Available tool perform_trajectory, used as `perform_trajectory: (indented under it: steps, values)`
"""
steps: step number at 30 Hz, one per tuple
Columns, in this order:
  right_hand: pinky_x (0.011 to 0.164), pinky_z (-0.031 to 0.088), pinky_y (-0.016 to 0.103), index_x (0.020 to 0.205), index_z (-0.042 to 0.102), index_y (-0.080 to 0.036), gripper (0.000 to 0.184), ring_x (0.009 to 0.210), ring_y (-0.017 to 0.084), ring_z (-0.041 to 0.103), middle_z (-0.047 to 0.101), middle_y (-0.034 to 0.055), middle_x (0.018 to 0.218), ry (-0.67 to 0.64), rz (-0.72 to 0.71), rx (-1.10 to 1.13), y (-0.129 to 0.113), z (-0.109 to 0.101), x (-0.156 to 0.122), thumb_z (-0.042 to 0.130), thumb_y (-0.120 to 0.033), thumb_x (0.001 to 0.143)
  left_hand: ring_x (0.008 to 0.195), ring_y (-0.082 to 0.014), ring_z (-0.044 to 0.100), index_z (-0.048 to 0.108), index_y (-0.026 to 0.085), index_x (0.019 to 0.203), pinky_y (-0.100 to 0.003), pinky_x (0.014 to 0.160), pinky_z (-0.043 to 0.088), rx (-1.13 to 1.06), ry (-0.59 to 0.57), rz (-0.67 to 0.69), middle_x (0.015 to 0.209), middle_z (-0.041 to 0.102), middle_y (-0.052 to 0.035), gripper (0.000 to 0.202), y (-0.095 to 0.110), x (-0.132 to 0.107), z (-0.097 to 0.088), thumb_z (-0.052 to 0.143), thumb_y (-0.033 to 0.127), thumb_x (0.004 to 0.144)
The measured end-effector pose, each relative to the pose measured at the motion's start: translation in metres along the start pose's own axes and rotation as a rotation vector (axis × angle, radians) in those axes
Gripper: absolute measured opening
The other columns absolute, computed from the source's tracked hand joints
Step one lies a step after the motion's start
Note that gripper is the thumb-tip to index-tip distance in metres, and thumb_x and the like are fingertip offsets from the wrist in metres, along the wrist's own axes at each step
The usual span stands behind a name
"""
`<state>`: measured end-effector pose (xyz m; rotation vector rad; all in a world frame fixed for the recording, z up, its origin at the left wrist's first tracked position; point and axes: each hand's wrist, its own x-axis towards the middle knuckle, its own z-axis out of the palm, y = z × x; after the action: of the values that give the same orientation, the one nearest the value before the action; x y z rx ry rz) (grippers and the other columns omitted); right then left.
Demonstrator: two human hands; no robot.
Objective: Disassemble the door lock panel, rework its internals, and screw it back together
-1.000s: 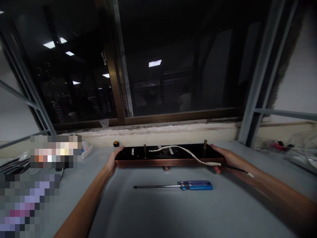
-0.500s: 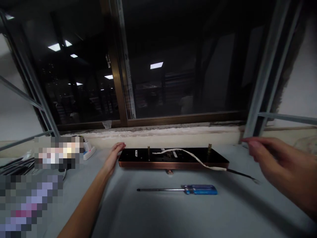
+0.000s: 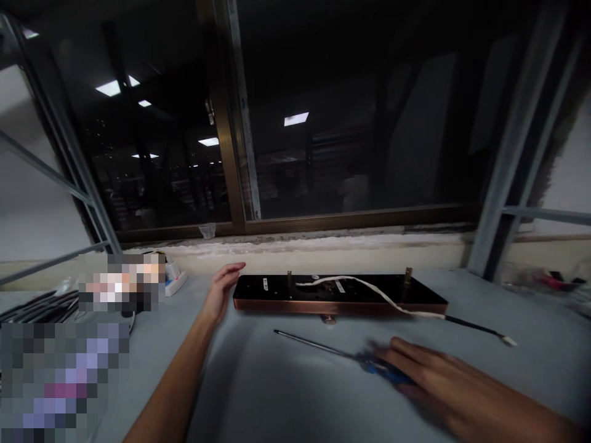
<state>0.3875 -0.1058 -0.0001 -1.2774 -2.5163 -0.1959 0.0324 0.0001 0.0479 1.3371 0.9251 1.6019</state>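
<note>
A long dark panel with a copper-coloured edge (image 3: 339,295) lies flat on the grey table (image 3: 286,394) under the window. Two short posts stand up from it, and a white cable (image 3: 369,288) runs across its top to a black lead ending off its right end. My left hand (image 3: 221,289) rests against the panel's left end with fingers stretched out. My right hand (image 3: 425,375), blurred by motion, lies over the blue handle of a screwdriver (image 3: 323,348), whose thin shaft points left. Whether the fingers have closed on the handle is unclear.
A dark window with a brown frame (image 3: 240,154) and a pale sill runs behind the table. A white power strip (image 3: 174,277) and dark cables (image 3: 37,304) lie at the far left. Metal frame bars (image 3: 512,160) stand at the right, with small items beyond them.
My right hand left the panel's right end, rose, then came down onto the screwdriver handle. The screwdriver has turned slightly. My left hand opened at the panel's left end.
</note>
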Motion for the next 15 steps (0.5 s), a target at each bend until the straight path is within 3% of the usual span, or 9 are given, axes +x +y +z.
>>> perform_trajectory:
  steps: [2,4,6,9,11,15]
  values:
    - [0.079,0.053,0.034,0.112,0.059,-0.033,0.034,0.100,0.024,0.060,0.061,0.0041,0.115,0.008,0.058,0.178,-0.004,-0.023,0.009,0.050,-0.037,0.080,0.107,-0.0230,0.050,0.067,0.018,0.072,-0.031,0.090,0.035,0.001,-0.009,0.034,0.100,0.066,-0.0050,0.013,0.002,0.001,-0.002,0.063,0.026,0.062]
    - [0.078,0.052,0.034,0.101,0.065,-0.030,0.028,0.094,0.023,0.062,0.066,0.0056,0.102,0.100,0.087,0.386,-0.011,-0.053,0.027,0.054,-0.041,0.077,0.108,-0.0233,0.050,0.068,0.018,0.071,-0.032,0.091,0.034,0.032,-0.045,0.056,0.099,0.066,-0.0054,0.012,0.002,0.001,-0.003,0.062,0.025,0.063]
    - [0.059,0.054,0.029,0.091,0.065,-0.026,0.027,0.070,0.019,0.065,0.069,0.0055,0.083,0.193,0.178,0.641,-0.019,-0.083,0.051,0.062,-0.043,0.070,0.107,-0.0234,0.050,0.069,0.018,0.072,-0.033,0.094,0.031,0.075,-0.081,0.060,0.099,0.066,-0.0056,0.012,0.001,0.001,-0.002,0.062,0.024,0.063]
    - [0.038,0.043,0.020,0.097,0.059,-0.023,0.045,0.045,0.009,0.053,0.063,-0.0016,0.065,0.498,0.189,0.981,-0.030,-0.120,0.093,0.074,-0.036,0.056,0.108,-0.0237,0.050,0.069,0.018,0.074,-0.033,0.096,0.029,0.127,-0.101,0.066,0.101,0.065,-0.0057,0.013,-0.002,0.002,-0.002,0.062,0.024,0.065]
    - [0.036,0.039,0.018,0.095,0.056,-0.022,0.042,0.049,0.009,0.054,0.064,-0.0010,0.069,0.695,0.103,1.159,-0.038,-0.136,0.120,0.073,-0.033,0.057,0.108,-0.0238,0.050,0.069,0.019,0.075,-0.034,0.097,0.029,0.159,-0.094,0.082,0.103,0.065,-0.0053,0.014,-0.004,0.003,-0.002,0.061,0.027,0.067]
    - [0.040,0.039,0.016,0.086,0.056,-0.020,0.019,0.063,0.009,0.060,0.065,0.0015,0.082,0.887,0.010,1.268,-0.059,-0.147,0.168,0.061,-0.031,0.072,0.109,-0.0238,0.049,0.070,0.020,0.076,-0.035,0.097,0.030,0.263,-0.070,0.158,0.105,0.063,-0.0055,0.015,-0.003,0.004,-0.004,0.060,0.030,0.069]
